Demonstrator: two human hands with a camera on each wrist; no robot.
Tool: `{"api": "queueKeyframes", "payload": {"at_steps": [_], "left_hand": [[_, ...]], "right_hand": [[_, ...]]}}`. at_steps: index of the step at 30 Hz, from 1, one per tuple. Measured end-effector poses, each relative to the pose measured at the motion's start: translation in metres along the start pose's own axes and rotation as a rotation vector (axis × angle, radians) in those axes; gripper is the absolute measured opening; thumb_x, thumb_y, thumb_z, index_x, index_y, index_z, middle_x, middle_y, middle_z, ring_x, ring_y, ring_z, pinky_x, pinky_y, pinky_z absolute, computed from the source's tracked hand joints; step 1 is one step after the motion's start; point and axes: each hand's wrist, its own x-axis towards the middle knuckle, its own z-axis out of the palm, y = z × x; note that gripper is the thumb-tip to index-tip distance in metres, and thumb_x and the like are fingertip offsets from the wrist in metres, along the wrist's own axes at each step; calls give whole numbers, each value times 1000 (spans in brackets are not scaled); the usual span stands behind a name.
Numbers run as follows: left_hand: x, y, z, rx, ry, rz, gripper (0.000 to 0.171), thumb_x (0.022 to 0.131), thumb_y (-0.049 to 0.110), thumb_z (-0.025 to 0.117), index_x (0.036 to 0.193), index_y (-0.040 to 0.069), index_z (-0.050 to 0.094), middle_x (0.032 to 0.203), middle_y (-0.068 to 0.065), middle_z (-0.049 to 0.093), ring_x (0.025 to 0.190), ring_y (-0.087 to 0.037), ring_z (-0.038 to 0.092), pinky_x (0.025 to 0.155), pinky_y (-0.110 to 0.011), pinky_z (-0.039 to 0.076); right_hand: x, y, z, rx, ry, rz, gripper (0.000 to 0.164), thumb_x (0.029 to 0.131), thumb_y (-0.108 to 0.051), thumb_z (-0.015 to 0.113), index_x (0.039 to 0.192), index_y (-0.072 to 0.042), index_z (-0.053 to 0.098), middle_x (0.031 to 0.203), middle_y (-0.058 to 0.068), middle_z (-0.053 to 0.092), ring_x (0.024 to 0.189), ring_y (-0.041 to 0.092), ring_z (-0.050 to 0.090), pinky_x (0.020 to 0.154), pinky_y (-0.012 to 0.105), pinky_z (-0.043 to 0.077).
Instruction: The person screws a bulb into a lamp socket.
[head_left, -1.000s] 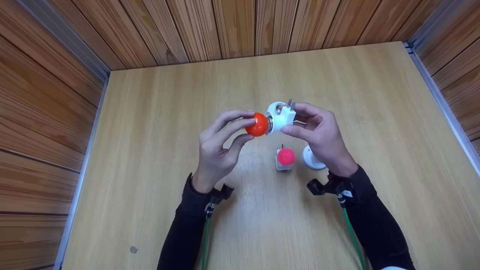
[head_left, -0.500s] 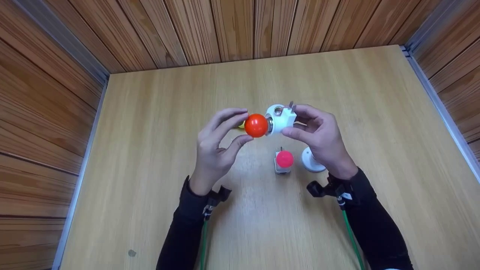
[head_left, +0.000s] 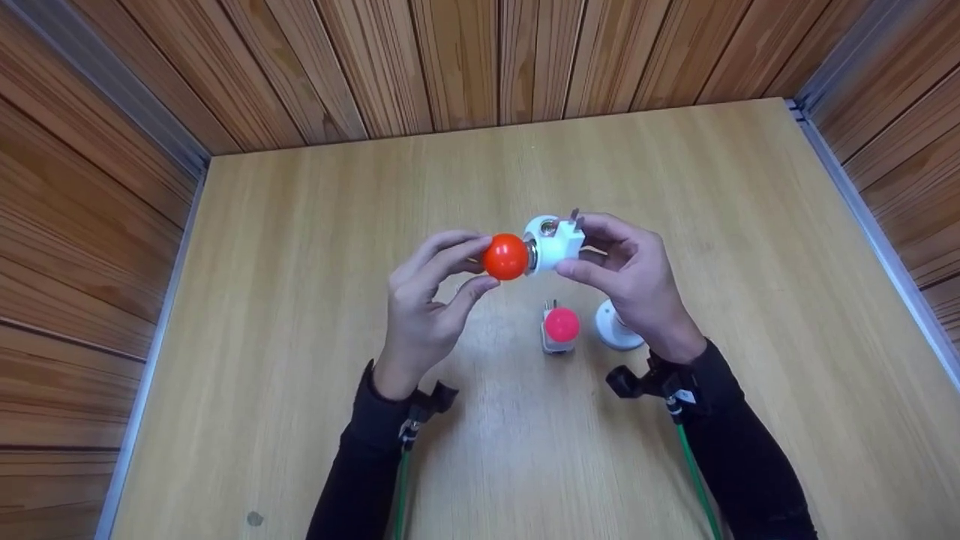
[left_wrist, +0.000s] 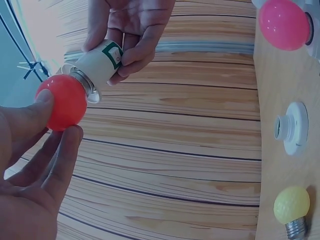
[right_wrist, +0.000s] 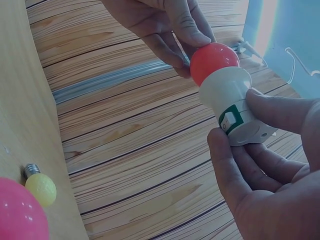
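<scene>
My left hand [head_left: 426, 311] pinches a round orange-red light bulb [head_left: 505, 257] between thumb and fingertips. The bulb's metal screw base points right, into the mouth of a white plug-in lamp socket [head_left: 551, 251]; some thread shows between them. Fingers and thumb of my right hand [head_left: 637, 281] grip that socket by its body, its plug prongs pointing up and away. A rocker switch [right_wrist: 230, 121] in a green surround shows on the socket in the right wrist view. Both items are held up above the table.
Below the hands a pink bulb [head_left: 562, 325] sits in another white plug-in socket. Beside it stands a round white lamp base [head_left: 615, 334], partly behind my right hand. A yellow bulb [left_wrist: 291, 205] lies on the table. Wood-panelled walls [head_left: 465, 67] enclose the table.
The left fingers have shifted slightly on the bulb, loosening and then closing round it again. The whole head view has drifted a little; the right hand keeps its grip on the socket.
</scene>
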Motion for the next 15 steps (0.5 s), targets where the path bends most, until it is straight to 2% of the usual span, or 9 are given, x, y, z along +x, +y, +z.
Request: {"api": "queueKeyframes", "payload": {"at_steps": [10,15], "left_hand": [[0,1,1,-46,11,-14,39,89,3,84,126,-6,73,119,-22,72,104,-26,76,93,-32,67],[-1,3,5,-79,60,-30,38,86,-1,85,122,-7,73,116,-23,72,101,-26,76,92,-33,68]], "right_hand": [[0,0,-1,6,-4,-14,49,85,14,78,132,6,68,122,2,73,110,21,70,96,23,65],[0,0,0,1,-19,-21,51,85,14,79,134,8,66,124,2,73,112,21,70,97,23,64]]}}
